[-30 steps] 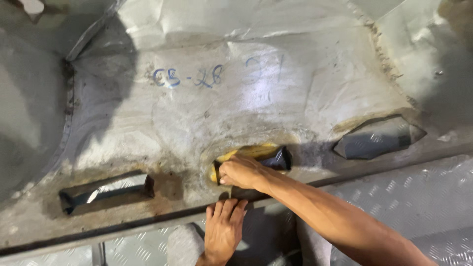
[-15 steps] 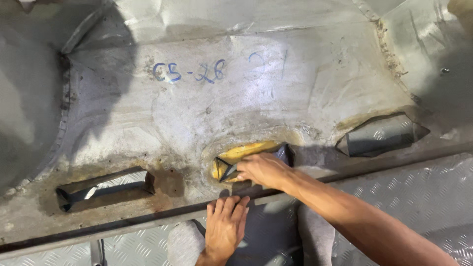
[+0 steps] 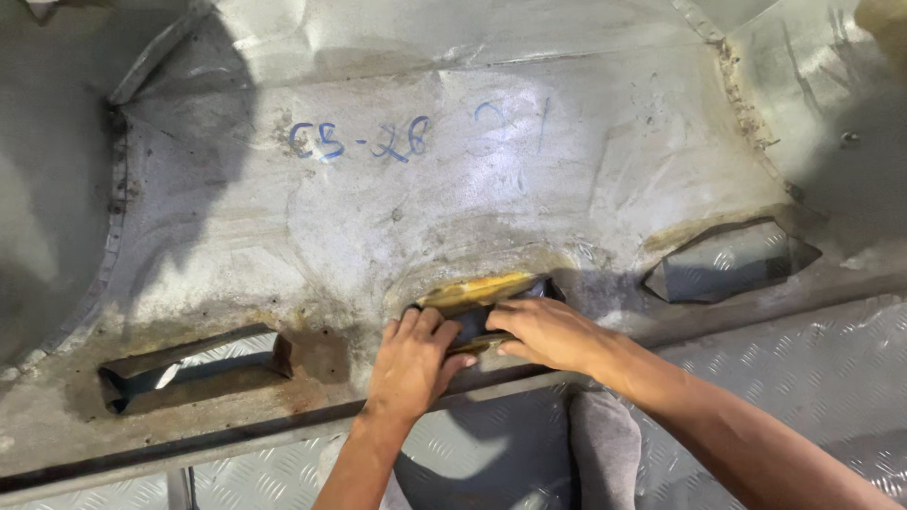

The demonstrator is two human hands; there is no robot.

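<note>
Two hands are now set at the middle slot point(image 3: 487, 300) of the grey sheet-metal panel point(image 3: 529, 179); half a second ago only the right hand was there, while the left lay flat on the lower rail point(image 3: 236, 436). The left hand point(image 3: 411, 364) has been brought up from the rail and is laid over the slot's lower lip, its fingers point(image 3: 416, 326) spread and curled at the edge. The right hand point(image 3: 548, 332) is held just beside it, touching it, with fingers bent against a dark piece point(image 3: 470, 326) in the opening. Whether that piece is truly gripped cannot be told; no closed grasp is shown.

A yellow strip point(image 3: 477, 288) is seen along the slot's upper edge, more of it exposed than a second ago. By judgement, the work at the slot has passed from one-handed to two-handed, the left giving bracing or pressure.

Noted besides: a similar cut-out to the left point(image 3: 189, 364), another to the right point(image 3: 727, 264), blue handwritten marks point(image 3: 359, 142) above, chequered plate floor point(image 3: 831, 368) below.
</note>
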